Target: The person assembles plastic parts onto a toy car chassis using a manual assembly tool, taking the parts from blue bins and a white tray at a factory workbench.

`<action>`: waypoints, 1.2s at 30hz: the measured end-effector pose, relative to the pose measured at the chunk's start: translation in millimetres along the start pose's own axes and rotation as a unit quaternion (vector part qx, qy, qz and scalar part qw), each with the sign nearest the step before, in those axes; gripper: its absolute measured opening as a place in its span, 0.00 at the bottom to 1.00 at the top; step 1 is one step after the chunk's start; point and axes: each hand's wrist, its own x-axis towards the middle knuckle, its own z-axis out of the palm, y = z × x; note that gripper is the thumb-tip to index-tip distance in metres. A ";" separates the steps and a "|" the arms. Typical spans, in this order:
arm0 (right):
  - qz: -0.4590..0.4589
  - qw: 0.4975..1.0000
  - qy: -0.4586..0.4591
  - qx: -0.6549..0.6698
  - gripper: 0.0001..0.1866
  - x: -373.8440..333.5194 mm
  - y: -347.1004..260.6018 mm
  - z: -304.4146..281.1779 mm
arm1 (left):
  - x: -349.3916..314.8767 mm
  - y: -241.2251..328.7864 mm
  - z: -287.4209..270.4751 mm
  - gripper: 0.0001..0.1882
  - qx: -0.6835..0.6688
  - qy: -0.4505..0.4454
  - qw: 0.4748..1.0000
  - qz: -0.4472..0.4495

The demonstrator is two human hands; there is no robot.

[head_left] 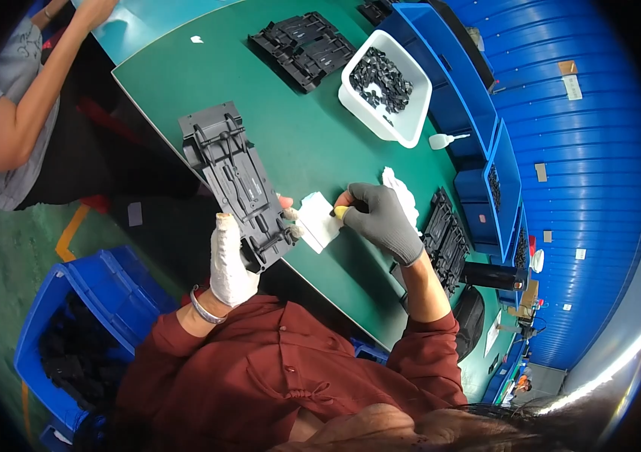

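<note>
My left hand (231,267), in a white glove with bare fingertips, grips a dark grey molded plastic tray (241,181) by its near end. The long part is tilted over the table's edge, its ribbed side showing. To its right, my right hand (377,218), in a grey glove, is closed in a pinch. A small dark piece (333,213) shows at those fingertips; its exact shape is too small to tell. Below the pinch lies a white paper sheet (318,223) on the green table (185,71). A crumpled white cloth (401,194) is beside the right hand.
A white tub (416,124) holds many small black pieces. Similar black molded parts (301,49) lie at the far side, with more (444,237) on the right. Blue bins (486,181) line the right edge. A blue crate (113,290) stands at lower left; a co-worker's arm (30,120) is upper left.
</note>
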 end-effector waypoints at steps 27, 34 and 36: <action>-0.205 0.950 0.226 -0.062 0.12 -66.6 9.3 44.4 | -2.1 4.5 15.7 0.37 -0.150 -0.017 0.986 -0.071; -0.229 0.944 0.237 0.023 0.11 -82.4 -17.5 39.8 | -12.3 -6.6 28.9 0.46 -0.076 -0.013 0.991 -0.107; -0.249 0.935 0.252 0.024 0.11 -84.7 -18.5 40.4 | -16.7 -9.8 30.3 0.47 -0.057 -0.011 0.992 -0.113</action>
